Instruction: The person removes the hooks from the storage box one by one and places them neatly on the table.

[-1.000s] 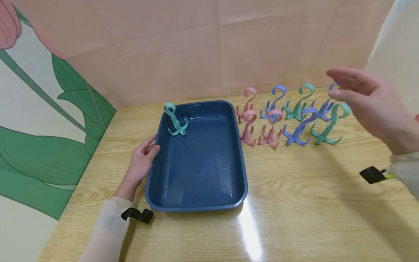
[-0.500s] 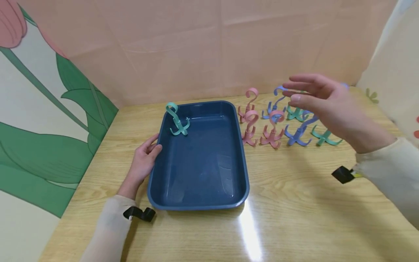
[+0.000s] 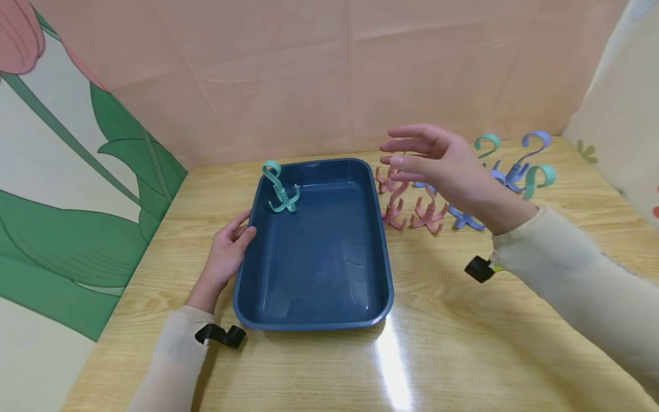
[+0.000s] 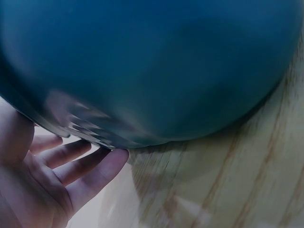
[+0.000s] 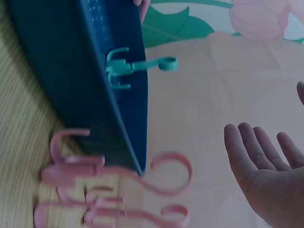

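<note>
A deep blue tray stands on the table, its left rim held by my left hand, thumb over the edge and fingers along the outer wall. Inside its back left corner a green swivel hook with several prongs stands upright. Nothing is in my right hand, raised with loosely spread fingers above the group of hooks. Below it are pink hooks beside the tray's right wall and a blue hook. My hand and forearm partly cover the group. The right wrist view shows that hand apart from the hooks.
Right of my hand show a blue hook, a green hook top and another green hook top farther back. A pink sheet hangs behind the wooden table. A flower-patterned panel borders the left side.
My right hand has swept left across the hooks, from the far right end to above the pink ones near the tray. My left hand, the tray and the hooks have stayed put.
</note>
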